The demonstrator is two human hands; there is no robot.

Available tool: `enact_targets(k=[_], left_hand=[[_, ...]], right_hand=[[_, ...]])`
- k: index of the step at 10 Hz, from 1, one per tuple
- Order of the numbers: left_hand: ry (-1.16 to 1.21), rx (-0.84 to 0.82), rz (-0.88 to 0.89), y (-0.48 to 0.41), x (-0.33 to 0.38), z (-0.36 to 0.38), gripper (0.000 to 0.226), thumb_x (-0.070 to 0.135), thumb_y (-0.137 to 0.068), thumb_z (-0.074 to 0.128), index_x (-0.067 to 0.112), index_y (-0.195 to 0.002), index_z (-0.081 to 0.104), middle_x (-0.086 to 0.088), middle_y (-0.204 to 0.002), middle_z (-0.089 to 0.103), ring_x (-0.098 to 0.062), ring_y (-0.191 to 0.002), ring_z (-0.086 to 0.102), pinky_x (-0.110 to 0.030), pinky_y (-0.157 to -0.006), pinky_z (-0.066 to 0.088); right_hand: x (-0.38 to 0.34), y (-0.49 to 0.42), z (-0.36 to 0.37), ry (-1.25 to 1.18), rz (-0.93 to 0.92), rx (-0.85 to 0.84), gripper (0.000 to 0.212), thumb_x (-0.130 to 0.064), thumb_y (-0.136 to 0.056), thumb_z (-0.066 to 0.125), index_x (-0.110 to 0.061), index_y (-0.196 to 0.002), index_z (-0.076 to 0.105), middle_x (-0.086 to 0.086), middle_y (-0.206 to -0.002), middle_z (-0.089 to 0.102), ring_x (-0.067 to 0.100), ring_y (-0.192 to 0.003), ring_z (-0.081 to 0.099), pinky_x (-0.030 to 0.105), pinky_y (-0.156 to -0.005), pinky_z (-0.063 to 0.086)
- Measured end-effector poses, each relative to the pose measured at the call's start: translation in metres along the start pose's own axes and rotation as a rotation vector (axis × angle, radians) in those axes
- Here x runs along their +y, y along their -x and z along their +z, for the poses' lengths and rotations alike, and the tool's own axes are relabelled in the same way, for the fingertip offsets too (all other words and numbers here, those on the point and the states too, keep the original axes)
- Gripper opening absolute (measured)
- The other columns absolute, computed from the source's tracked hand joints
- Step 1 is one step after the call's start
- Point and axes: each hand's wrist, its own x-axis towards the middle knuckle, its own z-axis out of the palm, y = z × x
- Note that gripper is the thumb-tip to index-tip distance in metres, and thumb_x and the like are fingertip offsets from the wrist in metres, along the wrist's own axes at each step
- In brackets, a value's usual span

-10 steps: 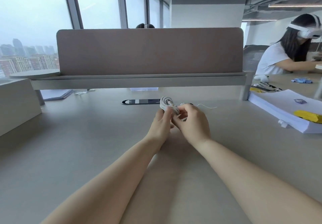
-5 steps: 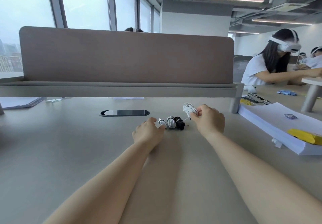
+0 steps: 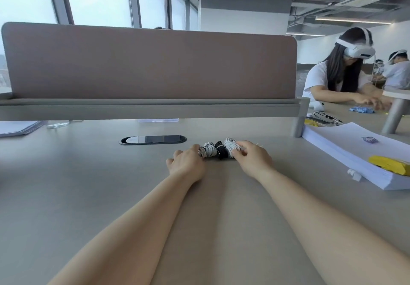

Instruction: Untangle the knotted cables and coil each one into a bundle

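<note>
Three coiled cable bundles lie side by side on the grey desk [image 3: 88, 196]: a white-and-grey bundle [image 3: 208, 150] on the left, a black bundle [image 3: 221, 150] in the middle and a white bundle [image 3: 230, 146] on the right. My left hand [image 3: 187, 166] rests on the desk with its fingertips against the left bundle. On the other side my right hand [image 3: 253, 160] has its fingers on the white bundle, pressing it against the black one. Whether those fingers still grip it is unclear.
A black cable port [image 3: 153, 140] sits in the desk behind the bundles, under the brown divider screen [image 3: 148, 63]. A thick paper stack [image 3: 355, 149] with a yellow object [image 3: 390, 165] lies to the right. A person in a white headset [image 3: 346, 72] works at the neighbouring desk.
My right hand carried the white bundle from mid-air down to the desk beside the black one. My left hand let go of it and moved to the left bundle. The view shifted right.
</note>
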Motion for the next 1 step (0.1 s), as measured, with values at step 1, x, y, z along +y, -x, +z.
enact_targets(k=[1], left_hand=[[-0.018,0.029,0.018,0.0034,0.0015,-0.0004,0.048,0.020,-0.097,0.032,0.028,-0.144,0.030,-0.006,-0.142,0.044,-0.029,-0.132,0.030,-0.041,-0.102,0.025]], right_hand=[[0.0013,-0.0008,0.0011,0.057,-0.012,0.020,0.044,-0.046,-0.092,0.048,-0.035,-0.134,0.047,-0.001,-0.123,0.062,0.031,-0.120,0.048,0.036,-0.095,0.043]])
